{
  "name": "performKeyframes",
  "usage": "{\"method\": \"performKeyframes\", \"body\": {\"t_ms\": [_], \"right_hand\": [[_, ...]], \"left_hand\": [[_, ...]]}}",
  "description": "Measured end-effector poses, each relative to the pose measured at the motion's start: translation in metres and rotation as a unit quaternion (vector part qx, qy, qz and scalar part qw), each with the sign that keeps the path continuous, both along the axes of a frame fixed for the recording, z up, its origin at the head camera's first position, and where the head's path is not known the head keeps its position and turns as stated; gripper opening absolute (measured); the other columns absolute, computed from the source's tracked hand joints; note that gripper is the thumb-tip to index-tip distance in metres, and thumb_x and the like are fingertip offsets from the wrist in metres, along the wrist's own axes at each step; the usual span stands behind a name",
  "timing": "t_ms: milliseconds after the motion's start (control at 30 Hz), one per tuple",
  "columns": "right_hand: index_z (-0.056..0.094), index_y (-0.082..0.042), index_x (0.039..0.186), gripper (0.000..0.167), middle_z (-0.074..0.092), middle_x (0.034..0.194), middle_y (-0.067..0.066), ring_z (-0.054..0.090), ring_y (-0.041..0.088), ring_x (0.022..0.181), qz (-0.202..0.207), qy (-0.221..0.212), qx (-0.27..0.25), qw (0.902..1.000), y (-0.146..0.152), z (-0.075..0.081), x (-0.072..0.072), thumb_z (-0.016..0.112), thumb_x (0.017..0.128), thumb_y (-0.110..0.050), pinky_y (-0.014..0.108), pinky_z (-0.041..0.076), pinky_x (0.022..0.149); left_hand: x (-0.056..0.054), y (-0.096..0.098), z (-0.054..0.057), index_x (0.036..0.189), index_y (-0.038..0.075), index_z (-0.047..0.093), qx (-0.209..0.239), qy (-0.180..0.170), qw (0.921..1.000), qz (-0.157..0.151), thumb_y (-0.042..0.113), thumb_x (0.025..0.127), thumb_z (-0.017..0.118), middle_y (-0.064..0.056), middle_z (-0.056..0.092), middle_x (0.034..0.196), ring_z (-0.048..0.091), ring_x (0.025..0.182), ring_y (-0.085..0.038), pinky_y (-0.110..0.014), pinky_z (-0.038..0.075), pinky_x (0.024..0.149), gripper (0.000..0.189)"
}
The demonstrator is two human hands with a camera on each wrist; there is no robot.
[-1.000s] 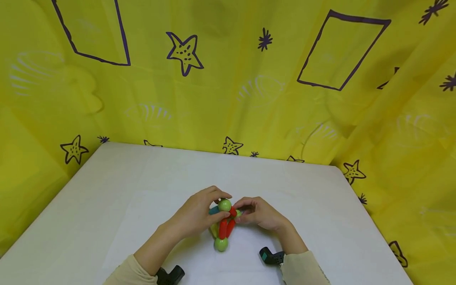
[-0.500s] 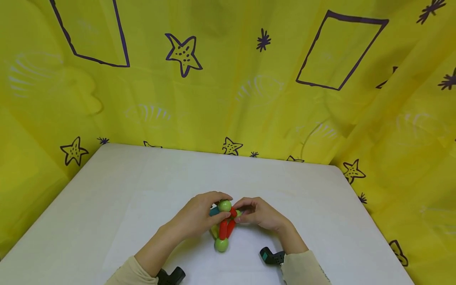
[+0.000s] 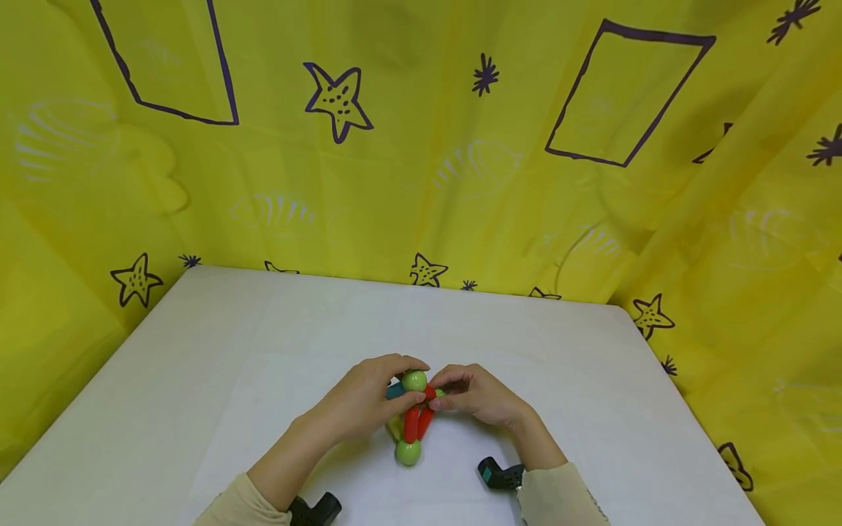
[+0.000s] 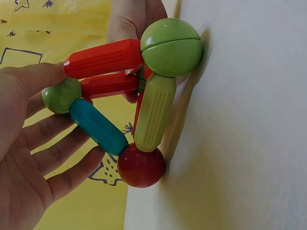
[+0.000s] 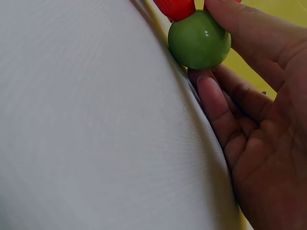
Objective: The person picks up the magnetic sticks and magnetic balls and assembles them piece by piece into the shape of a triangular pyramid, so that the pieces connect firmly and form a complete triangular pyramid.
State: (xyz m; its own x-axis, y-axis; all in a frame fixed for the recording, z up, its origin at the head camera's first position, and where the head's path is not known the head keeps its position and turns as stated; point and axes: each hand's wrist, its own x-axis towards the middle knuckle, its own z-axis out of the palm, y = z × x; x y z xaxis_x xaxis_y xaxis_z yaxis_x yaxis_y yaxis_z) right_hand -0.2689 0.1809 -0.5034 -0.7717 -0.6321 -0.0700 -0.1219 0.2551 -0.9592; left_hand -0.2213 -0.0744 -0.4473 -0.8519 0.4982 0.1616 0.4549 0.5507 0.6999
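Note:
A ball-and-stick toy frame (image 4: 155, 112) stands on the white table between both hands. A green ball (image 3: 415, 380) tops it, and another green ball (image 3: 408, 452) sits at the front. Red sticks (image 4: 103, 58), a teal stick (image 4: 98, 127) and a yellow-green stick (image 4: 155, 112) join the balls. In the left wrist view a red ball (image 4: 141, 165) forms one corner. My left hand (image 3: 371, 394) holds the top green ball between thumb and fingers. My right hand (image 3: 483, 394) grips the right corner, thumb on a red stick beside its green ball (image 5: 199, 40).
The white table (image 3: 316, 314) extends around the frame, with a yellow patterned curtain (image 3: 395, 183) behind and at the sides. Black devices (image 3: 316, 509) are worn at both wrists, near the beige sleeves (image 3: 562, 497).
My left hand's fingers have come down slightly over the top green ball. The right thumb has shifted a little left onto the red stick. The toy frame stays nearly in place.

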Motion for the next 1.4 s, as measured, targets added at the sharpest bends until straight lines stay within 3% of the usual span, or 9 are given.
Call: {"method": "performKeyframes", "body": {"t_ms": [167,300,467,700,1100,1400], "right_hand": [[0.076,-0.004,0.116,0.027,0.075,0.111,-0.001,0.066,0.018,0.107,-0.002,0.004,0.000,1.0000,0.000,0.000,0.000,0.080,0.091,-0.013,0.026,0.053,0.095],[0.076,-0.004,0.116,0.027,0.074,0.113,0.005,0.066,0.017,0.108,-0.005,0.009,0.004,0.9999,0.001,-0.001,0.000,0.080,0.091,-0.012,0.025,0.053,0.095],[0.076,-0.005,0.115,0.027,0.074,0.118,0.012,0.066,0.016,0.108,-0.011,0.012,0.012,0.9998,0.001,0.000,0.001,0.080,0.090,-0.012,0.024,0.053,0.095],[0.076,-0.004,0.116,0.027,0.073,0.120,0.015,0.067,0.014,0.108,-0.007,0.013,0.004,0.9999,0.001,0.001,0.001,0.080,0.090,-0.010,0.024,0.053,0.095],[0.076,-0.003,0.118,0.028,0.073,0.121,0.013,0.066,0.015,0.110,0.004,0.021,-0.008,0.9997,0.003,0.000,0.002,0.079,0.090,-0.009,0.025,0.053,0.096],[0.075,-0.002,0.119,0.031,0.073,0.120,0.009,0.066,0.015,0.110,0.014,0.033,-0.011,0.9993,0.005,-0.002,0.002,0.080,0.089,-0.008,0.025,0.052,0.096]], "left_hand": [[-0.001,-0.001,0.000,0.135,0.023,0.066,-0.003,-0.007,1.0000,-0.006,0.038,0.098,0.072,0.015,0.068,0.123,0.063,0.111,-0.006,-0.039,0.053,0.101,0.040],[-0.001,-0.005,0.000,0.141,0.023,0.061,-0.006,-0.028,0.9990,-0.033,0.045,0.093,0.077,0.015,0.066,0.128,0.062,0.112,-0.006,-0.038,0.053,0.102,0.056],[-0.002,-0.012,0.002,0.147,0.026,0.055,-0.010,-0.046,0.9967,-0.066,0.037,0.088,0.084,0.014,0.062,0.136,0.060,0.118,-0.008,-0.039,0.051,0.106,0.067],[-0.004,-0.012,-0.001,0.144,0.025,0.058,0.002,-0.038,0.9965,-0.074,0.028,0.089,0.083,0.014,0.064,0.135,0.060,0.121,-0.008,-0.043,0.051,0.108,0.060],[-0.006,-0.009,-0.003,0.131,0.023,0.065,0.008,-0.025,0.9962,-0.083,0.026,0.089,0.084,0.019,0.067,0.119,0.062,0.110,-0.004,-0.038,0.054,0.102,0.046],[-0.006,-0.008,-0.005,0.122,0.025,0.069,0.021,-0.037,0.9949,-0.091,0.026,0.090,0.082,0.021,0.068,0.110,0.063,0.104,-0.004,-0.038,0.055,0.099,0.034]]}}
